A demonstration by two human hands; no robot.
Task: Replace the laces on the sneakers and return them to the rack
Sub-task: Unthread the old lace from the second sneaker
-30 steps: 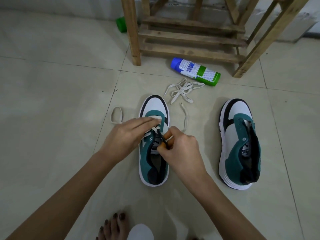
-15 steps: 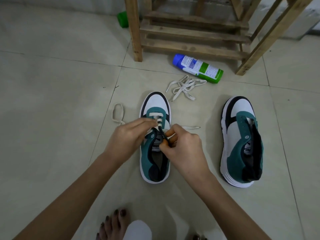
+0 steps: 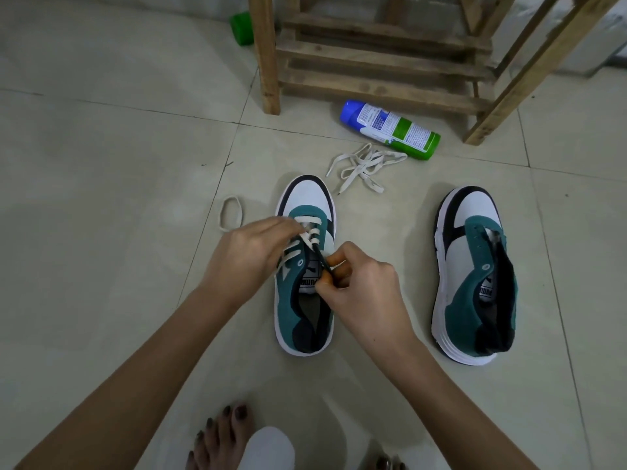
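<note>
A teal, white and black sneaker (image 3: 307, 195) stands on the floor in front of me, with a cream lace (image 3: 310, 222) crossing its lower eyelets. My left hand (image 3: 247, 256) lies over the shoe's left side, its fingers fairly straight and touching the lace. My right hand (image 3: 359, 286) pinches a thin dark strand (image 3: 322, 259) above the tongue. The lace's free end makes a loop (image 3: 231, 212) on the floor to the left. The second sneaker (image 3: 475, 266) stands unlaced to the right. A loose cream lace (image 3: 364, 167) lies beyond the first shoe.
The wooden rack (image 3: 383, 79) stands at the back, with a blue and green spray can (image 3: 390, 128) lying in front of it and a green object (image 3: 242, 27) behind its left leg. My bare foot (image 3: 220, 435) is at the bottom edge.
The stretch of cream lace that lay on the floor right of the laced shoe has been drawn in and is gone from view. Both hands stay on the shoe.
</note>
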